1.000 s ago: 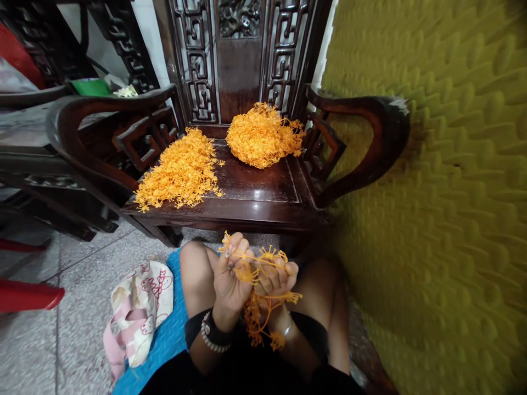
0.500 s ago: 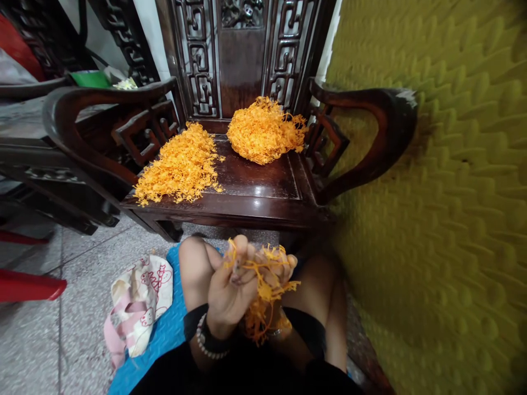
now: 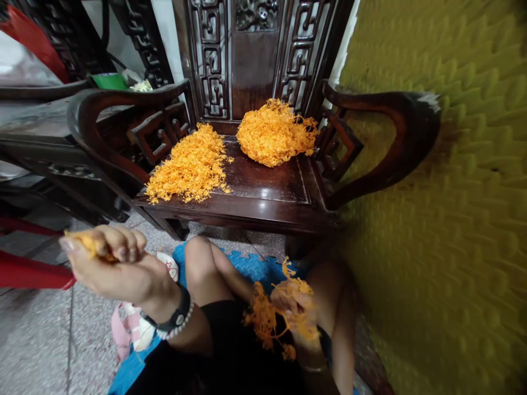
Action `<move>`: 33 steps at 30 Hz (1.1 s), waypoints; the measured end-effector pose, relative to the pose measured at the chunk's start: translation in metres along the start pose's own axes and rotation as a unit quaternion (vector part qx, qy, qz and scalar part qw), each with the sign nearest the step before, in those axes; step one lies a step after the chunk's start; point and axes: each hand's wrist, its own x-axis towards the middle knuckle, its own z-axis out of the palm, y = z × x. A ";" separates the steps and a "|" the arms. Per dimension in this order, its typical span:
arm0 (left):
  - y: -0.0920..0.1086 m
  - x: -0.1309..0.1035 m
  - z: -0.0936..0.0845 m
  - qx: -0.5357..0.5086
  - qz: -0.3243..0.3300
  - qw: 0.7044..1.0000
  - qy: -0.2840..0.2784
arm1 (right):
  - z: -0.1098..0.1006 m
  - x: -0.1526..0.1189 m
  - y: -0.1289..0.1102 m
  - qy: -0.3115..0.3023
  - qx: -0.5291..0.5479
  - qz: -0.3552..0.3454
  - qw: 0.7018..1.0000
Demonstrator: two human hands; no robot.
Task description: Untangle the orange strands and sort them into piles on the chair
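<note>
My left hand [image 3: 119, 263], with a dark band and a beaded bracelet at the wrist, is raised at the left with its fingers closed on an orange piece [image 3: 88, 241]. Low in front of my body, my right hand [image 3: 292, 302] holds a tangle of orange strands [image 3: 263, 315] that hangs out on both sides of the fingers. On the seat of a dark wooden chair [image 3: 263, 208] lie a spread orange pile [image 3: 191, 164] at the left and a rounder orange heap [image 3: 274, 134] at the back right.
A yellow-green textured surface [image 3: 465, 230] rises at the right. Below are a blue mat [image 3: 242, 269], my bent legs and a pink and white cloth bag [image 3: 127, 329]. A red object [image 3: 33, 271] juts in at the left. A green container [image 3: 111, 81] stands behind the armrest.
My hands were together over my lap and have parted. The left has swung up and to the left with an orange piece; the right has moved slightly right and down with the strands.
</note>
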 end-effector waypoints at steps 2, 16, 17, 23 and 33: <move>-0.004 -0.015 0.001 -0.010 -0.031 0.999 -0.021 | -0.003 0.005 -0.009 0.015 0.008 0.016 1.000; -0.037 -0.079 0.010 -0.059 -0.401 0.910 -0.084 | 0.030 0.041 -0.073 0.129 -0.191 -0.133 0.964; -0.039 -0.081 0.009 -0.045 -0.372 0.922 -0.096 | 0.031 0.042 -0.075 0.125 -0.184 -0.132 0.966; -0.049 -0.088 0.007 0.009 -0.313 0.941 -0.127 | 0.028 0.043 -0.073 0.104 -0.147 -0.117 0.977; -0.063 -0.100 0.005 -0.027 -0.294 0.935 -0.194 | 0.034 0.050 -0.067 0.150 -0.152 -0.114 0.970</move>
